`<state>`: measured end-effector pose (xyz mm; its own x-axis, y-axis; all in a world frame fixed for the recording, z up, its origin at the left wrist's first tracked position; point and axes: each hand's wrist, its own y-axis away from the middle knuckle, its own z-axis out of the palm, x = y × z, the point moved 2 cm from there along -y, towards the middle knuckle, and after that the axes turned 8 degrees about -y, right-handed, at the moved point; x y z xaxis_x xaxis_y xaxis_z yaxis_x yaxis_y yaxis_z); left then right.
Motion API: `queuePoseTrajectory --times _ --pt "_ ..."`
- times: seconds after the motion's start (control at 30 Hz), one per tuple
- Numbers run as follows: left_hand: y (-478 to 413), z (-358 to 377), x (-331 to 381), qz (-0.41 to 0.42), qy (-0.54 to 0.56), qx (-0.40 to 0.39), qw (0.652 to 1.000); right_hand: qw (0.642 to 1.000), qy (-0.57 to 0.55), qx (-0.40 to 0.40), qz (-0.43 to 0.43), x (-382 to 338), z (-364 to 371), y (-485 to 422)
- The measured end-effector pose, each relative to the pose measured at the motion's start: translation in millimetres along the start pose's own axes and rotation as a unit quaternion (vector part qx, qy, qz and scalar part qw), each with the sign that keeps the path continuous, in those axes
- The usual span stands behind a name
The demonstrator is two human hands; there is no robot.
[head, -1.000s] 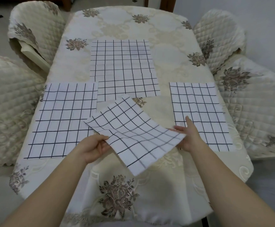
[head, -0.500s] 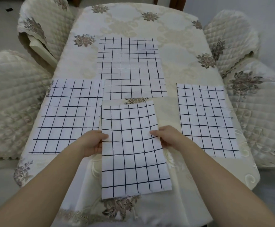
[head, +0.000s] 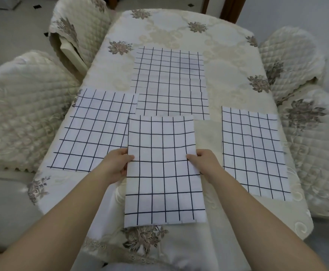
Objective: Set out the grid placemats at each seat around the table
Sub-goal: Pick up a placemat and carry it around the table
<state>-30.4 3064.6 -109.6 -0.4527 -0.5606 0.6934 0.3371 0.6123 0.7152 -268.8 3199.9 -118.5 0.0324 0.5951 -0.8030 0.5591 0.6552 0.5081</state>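
A white placemat with a black grid (head: pixel 164 173) lies lengthways in front of me at the near end of the table, its near end reaching past the table edge. My left hand (head: pixel 116 165) pinches its left edge and my right hand (head: pixel 202 163) pinches its right edge. One placemat (head: pixel 95 130) lies flat at the left seat, another placemat (head: pixel 253 151) at the right seat. A pile of overlapping grid placemats (head: pixel 170 83) sits in the middle of the table.
The table (head: pixel 228 55) wears a cream cloth with brown flowers. Quilted cream chairs stand around it: two chairs on the left (head: pixel 22 106) (head: pixel 77 28) and two chairs on the right (head: pixel 316 145) (head: pixel 290 61). A dark wooden post (head: pixel 230 6) rises behind the far end.
The placemat in my hands has been turned from a slant to lengthways and lowered toward the near end of the table. Both hands moved to its side edges.
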Motion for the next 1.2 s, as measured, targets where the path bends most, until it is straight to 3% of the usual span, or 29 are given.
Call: queuePoseTrajectory --times 0.2,0.47,0.67,0.97,1.2 --pt "24 -29 -13 0.020 0.056 0.049 0.997 0.998 -0.007 -0.048 -0.047 -19 19 7" --pt "82 -97 -78 0.028 0.185 0.159 0.969 0.975 0.045 -0.190 -0.105 -51 109 22" --pt "142 -143 -143 0.007 0.274 0.237 0.932 0.943 0.118 -0.294 -0.106 -66 201 55" --pt "211 -200 -225 -0.025 0.399 0.363 0.842 0.868 0.202 -0.439 -0.112 -75 330 129" --pt "212 -275 -270 -0.046 0.442 0.373 0.814 0.851 0.257 -0.437 -0.137 -71 442 157"
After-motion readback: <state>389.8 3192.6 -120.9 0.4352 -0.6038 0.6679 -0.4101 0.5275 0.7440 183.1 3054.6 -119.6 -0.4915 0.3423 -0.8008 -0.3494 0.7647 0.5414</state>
